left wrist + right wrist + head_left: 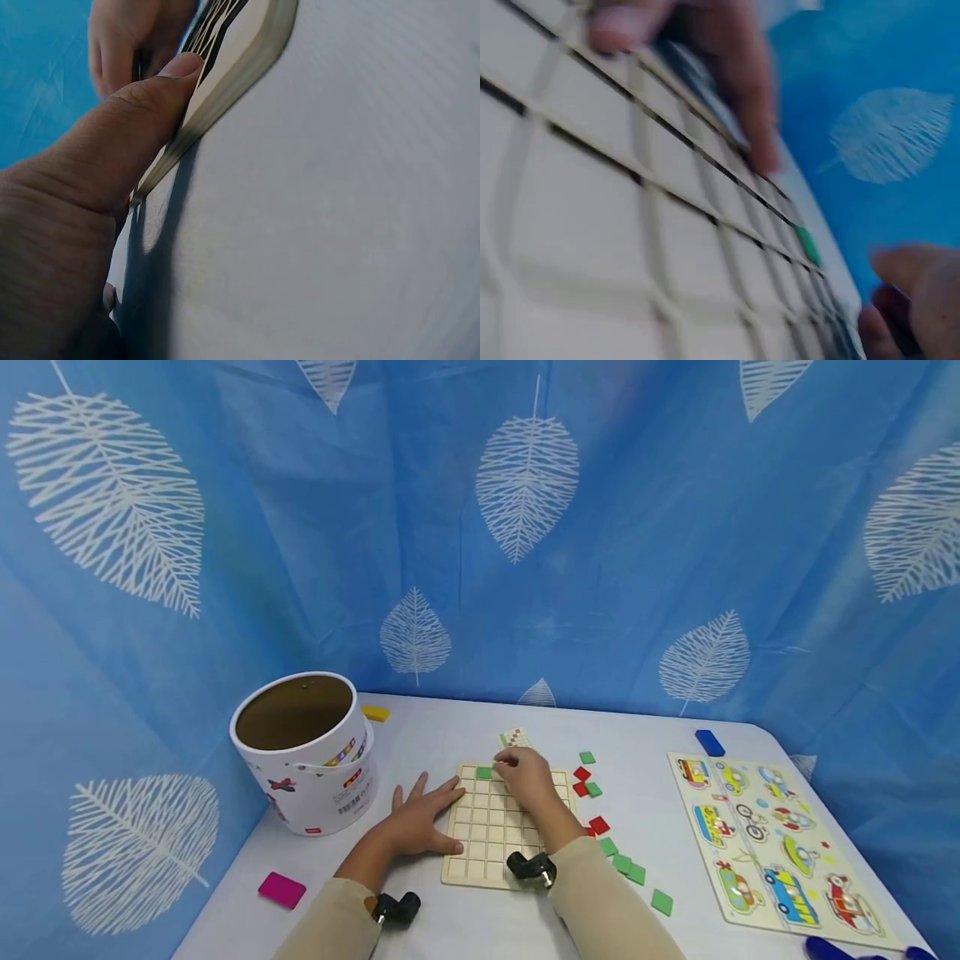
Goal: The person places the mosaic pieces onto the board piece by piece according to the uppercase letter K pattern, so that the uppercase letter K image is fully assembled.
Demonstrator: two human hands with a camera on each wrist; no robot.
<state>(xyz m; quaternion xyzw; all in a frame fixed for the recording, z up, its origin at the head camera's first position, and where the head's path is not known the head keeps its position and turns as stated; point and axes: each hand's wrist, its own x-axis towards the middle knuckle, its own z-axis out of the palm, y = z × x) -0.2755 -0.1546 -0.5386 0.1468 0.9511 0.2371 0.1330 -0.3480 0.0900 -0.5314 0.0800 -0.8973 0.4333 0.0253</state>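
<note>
A pale wooden grid board (476, 843) lies on the table, with a green square tile (483, 772) in its far row. My left hand (416, 822) rests at its left edge, fingers spread and thumb (142, 120) on the rim. My right hand (525, 777) is at the far row, just right of the green tile. Its fingers are curled, and the fingertips pinch a small tile, mostly hidden, with a glimpse of red. In the right wrist view the right hand (922, 300) shows partly at the lower right. Behind the board lies a small pattern card (513, 738).
Red tiles (598, 825) and green tiles (662, 902) are scattered right of the board. Further right lies a vehicle puzzle board (750, 843), with a blue block (709, 742) behind it. A white bucket (315, 785) stands left, near a magenta block (282, 890) and a yellow block (376, 712).
</note>
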